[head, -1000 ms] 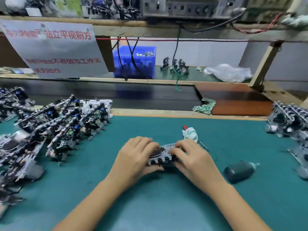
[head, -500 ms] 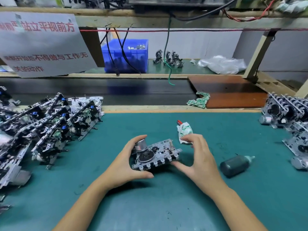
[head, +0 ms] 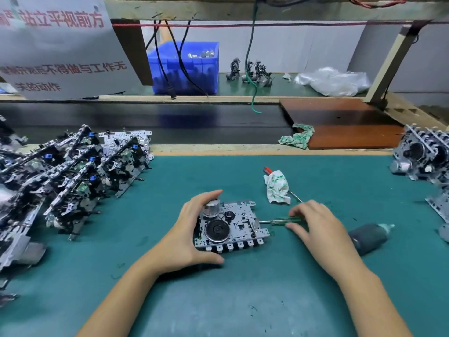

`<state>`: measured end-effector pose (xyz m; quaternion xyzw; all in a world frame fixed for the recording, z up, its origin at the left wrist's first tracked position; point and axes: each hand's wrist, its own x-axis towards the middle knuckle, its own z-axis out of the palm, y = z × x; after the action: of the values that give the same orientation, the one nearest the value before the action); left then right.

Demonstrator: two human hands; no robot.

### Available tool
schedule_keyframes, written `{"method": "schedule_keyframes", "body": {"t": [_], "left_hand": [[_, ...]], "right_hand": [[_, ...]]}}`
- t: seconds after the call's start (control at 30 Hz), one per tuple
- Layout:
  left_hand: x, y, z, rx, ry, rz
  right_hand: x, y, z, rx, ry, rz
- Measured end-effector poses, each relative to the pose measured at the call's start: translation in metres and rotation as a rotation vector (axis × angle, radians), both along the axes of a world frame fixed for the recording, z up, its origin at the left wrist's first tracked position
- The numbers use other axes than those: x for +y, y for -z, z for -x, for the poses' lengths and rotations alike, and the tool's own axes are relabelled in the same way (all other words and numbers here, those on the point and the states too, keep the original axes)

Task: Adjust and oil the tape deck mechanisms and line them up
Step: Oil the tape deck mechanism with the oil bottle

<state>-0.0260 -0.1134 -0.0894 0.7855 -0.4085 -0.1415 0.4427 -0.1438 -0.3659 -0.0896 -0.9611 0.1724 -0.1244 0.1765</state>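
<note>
A silver tape deck mechanism (head: 233, 227) lies flat on the green mat, its black flywheel and small motor facing up. My left hand (head: 187, 239) grips its left end, fingers curled over the motor and thumb under the front edge. A green-handled screwdriver (head: 274, 221) lies on the mat just right of the mechanism. My right hand (head: 315, 229) arches over the handle's right end, thumb and fingers on either side of it, not closed on it. A dark oil bottle (head: 366, 238) with a white nozzle lies on its side beside my right wrist.
Rows of several finished mechanisms (head: 73, 181) lean together at the left, and more mechanisms (head: 425, 159) stand at the right edge. A rag-wrapped tool (head: 277, 187) lies behind the screwdriver. Beyond the mat run a black conveyor belt (head: 170, 122), a crumpled rag (head: 297, 137) and a blue bin (head: 184, 66).
Both hands covered the mechanism a second ago. My left hand then tipped it face up, and my right hand let go and moved right to the screwdriver.
</note>
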Motion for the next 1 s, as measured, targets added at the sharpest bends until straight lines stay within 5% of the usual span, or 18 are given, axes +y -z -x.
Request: {"method": "schedule_keyframes", "body": {"t": [0.3,0.67,1.0], "left_hand": [[0.0044,0.0002,-0.0041,0.002,0.034,-0.020],[-0.0036,0.0042,0.0026,-0.142,-0.049,-0.022],[0.0016,0.0092,-0.0002,-0.015,-0.062,-0.031]], "right_hand": [[-0.0023,-0.0055,0.0044,0.014,0.209,0.075],[0.0001,-0.0028,0.0005,0.034,0.187,0.072],[0.0018,-0.0032,0.0010,0.032,0.150,0.098]]}}
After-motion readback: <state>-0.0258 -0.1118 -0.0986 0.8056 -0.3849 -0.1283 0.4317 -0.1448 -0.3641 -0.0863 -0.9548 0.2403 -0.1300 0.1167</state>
